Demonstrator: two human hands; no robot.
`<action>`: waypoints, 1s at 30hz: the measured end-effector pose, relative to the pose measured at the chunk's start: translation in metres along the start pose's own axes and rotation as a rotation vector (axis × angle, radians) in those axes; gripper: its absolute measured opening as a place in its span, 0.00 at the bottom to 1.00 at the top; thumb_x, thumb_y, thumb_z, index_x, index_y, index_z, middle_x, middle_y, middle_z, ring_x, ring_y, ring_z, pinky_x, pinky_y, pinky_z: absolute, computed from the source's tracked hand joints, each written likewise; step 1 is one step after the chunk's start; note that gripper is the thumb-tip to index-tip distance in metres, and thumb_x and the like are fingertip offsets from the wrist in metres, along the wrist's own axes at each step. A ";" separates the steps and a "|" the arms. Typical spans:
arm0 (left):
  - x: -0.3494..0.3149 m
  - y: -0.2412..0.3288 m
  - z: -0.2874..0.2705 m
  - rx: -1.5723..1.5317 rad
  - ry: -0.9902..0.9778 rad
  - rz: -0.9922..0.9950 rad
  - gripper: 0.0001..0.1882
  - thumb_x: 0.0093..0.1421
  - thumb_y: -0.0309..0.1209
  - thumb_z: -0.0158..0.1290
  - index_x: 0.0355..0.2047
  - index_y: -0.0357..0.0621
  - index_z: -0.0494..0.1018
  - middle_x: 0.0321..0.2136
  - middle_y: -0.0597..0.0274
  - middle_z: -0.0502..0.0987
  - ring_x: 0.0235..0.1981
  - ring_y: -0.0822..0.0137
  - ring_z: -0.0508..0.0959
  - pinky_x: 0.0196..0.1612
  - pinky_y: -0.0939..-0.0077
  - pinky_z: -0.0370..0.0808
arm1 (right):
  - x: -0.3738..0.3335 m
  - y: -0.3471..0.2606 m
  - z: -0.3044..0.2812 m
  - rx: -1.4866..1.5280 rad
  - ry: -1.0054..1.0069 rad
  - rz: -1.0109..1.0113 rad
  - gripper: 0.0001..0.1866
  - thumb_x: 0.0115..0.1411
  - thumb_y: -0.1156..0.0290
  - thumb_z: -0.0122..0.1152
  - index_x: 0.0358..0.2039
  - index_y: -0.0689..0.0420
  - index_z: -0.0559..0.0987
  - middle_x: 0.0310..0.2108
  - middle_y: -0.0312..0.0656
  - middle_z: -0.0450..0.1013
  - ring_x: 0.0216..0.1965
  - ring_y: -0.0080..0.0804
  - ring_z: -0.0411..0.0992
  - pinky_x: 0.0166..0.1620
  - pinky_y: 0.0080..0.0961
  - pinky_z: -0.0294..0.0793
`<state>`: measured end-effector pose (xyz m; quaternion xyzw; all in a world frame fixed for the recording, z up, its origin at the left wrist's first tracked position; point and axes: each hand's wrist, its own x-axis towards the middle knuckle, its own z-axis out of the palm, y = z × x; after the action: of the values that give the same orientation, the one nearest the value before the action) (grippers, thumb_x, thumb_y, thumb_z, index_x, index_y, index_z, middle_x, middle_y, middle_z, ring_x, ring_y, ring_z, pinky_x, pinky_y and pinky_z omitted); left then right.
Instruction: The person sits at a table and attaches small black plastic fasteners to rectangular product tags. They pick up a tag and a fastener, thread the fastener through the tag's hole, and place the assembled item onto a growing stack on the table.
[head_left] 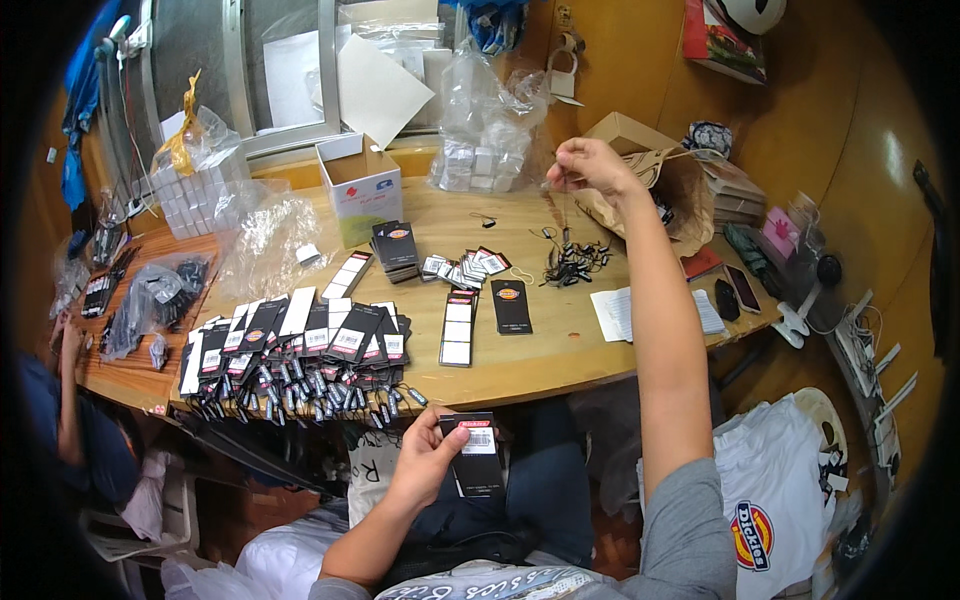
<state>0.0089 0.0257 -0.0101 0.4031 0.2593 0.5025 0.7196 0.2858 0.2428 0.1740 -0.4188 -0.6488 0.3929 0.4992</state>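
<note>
My left hand point(422, 462) grips a black hang tag point(480, 468) with a white barcode sticker and a red strip, held over my lap below the table edge. Out ahead, my right hand point(595, 168) is raised with its fingers pinched on a thin dark tag string point(565, 212). Below it lies a tangled heap of black tag strings point(580, 262). Nearer the middle are a black hang tag point(511, 306) with a looped cord, a tag with white stickers point(457, 330) and a small cluster of labels point(470, 267). One loose string point(486, 219) lies apart.
Many strung tags point(300, 345) cover the front left of the table. Behind them stand a stack of tags point(396, 250) and a white carton point(362, 195). A brown paper bag point(685, 215), papers point(655, 315) and a phone point(741, 288) are right. Another person's hand point(70, 345) shows far left.
</note>
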 end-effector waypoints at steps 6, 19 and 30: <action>-0.004 -0.002 0.007 0.028 0.002 -0.017 0.07 0.52 0.23 0.47 0.32 0.36 0.63 0.27 0.61 0.72 0.27 0.77 0.71 0.33 0.85 0.68 | -0.011 0.025 -0.004 -0.135 0.080 0.166 0.05 0.55 0.70 0.45 0.29 0.57 0.67 0.23 0.38 0.71 0.26 0.24 0.70 0.28 0.19 0.68; 0.048 0.070 0.031 0.419 -0.163 0.185 0.21 0.51 0.24 0.47 0.47 0.39 0.62 0.35 0.61 0.71 0.33 0.76 0.70 0.38 0.83 0.67 | -0.054 -0.033 0.032 -0.087 -0.158 -0.022 0.09 0.52 0.64 0.51 0.29 0.56 0.70 0.30 0.32 0.70 0.34 0.19 0.66 0.38 0.19 0.63; 0.082 0.096 0.032 -0.169 -0.505 0.108 0.15 0.53 0.28 0.47 0.39 0.32 0.64 0.32 0.56 0.72 0.32 0.68 0.74 0.37 0.78 0.71 | -0.126 0.015 0.135 0.809 -0.531 0.117 0.28 0.53 0.46 0.35 0.45 0.56 0.62 0.35 0.39 0.68 0.34 0.28 0.68 0.36 0.22 0.69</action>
<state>0.0141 0.1080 0.0910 0.4675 0.0072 0.4435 0.7647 0.1748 0.1175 0.0938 -0.1122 -0.5246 0.7342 0.4162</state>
